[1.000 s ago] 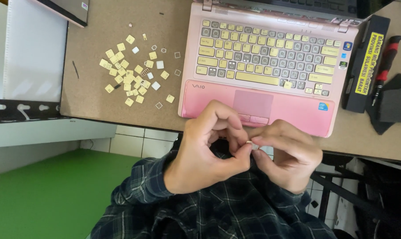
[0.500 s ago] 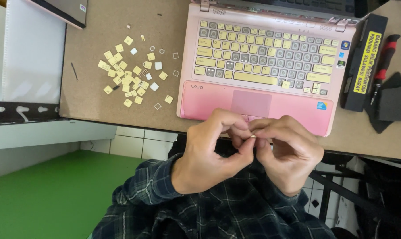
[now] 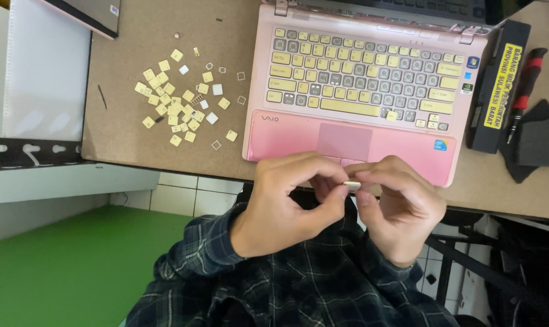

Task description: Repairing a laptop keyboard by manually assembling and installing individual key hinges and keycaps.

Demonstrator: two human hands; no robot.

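Pinched between the left hand (image 3: 286, 203) and right hand (image 3: 399, 209), a keycap (image 3: 351, 185) is held at lower centre. A brown desk (image 3: 141, 130) bearing a pink laptop (image 3: 299, 136) and loose keycaps (image 3: 180, 106) fills the upper frame; green floor (image 3: 62, 266) is seen lower left.

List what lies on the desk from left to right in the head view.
White sheet → loose keycaps → pink laptop → black box → screwdriver.

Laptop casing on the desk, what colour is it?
Pink; the laptop has pale yellow keycaps with some grey gaps. The head view shows it best.
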